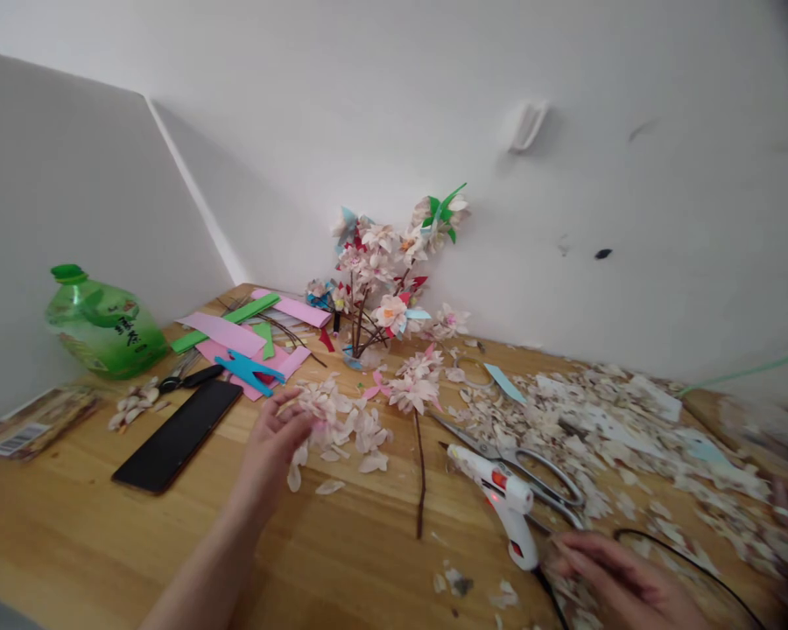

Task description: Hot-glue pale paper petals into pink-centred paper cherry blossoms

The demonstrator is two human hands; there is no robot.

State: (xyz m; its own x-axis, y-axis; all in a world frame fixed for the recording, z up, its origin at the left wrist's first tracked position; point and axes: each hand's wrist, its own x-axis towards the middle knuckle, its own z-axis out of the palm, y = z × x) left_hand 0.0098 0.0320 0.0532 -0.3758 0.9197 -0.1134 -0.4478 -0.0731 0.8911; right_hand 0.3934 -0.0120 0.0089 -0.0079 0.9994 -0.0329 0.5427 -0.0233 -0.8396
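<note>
My left hand (272,442) is closed at the fingertips on a pale flower with a pink centre (321,418), just above loose white petals (369,430). At lower right, my right hand (621,573) is pinched shut. A thin, dark end seems to stick out near its fingertips, too small to name. Close by it lie a white glue gun (509,499) with a lit red light and metal scissors (552,477). Between the hands, a finished flower (415,385) on a brown twig stem (421,490) rests on the table.
Petal flowers on twigs (381,262) stand in a small clear holder against the wall. At left are a green bottle (109,328), a black phone (177,435), coloured paper strips (223,332) and a blue clip-like piece (249,369). Heaped petals (584,420) cover the right side.
</note>
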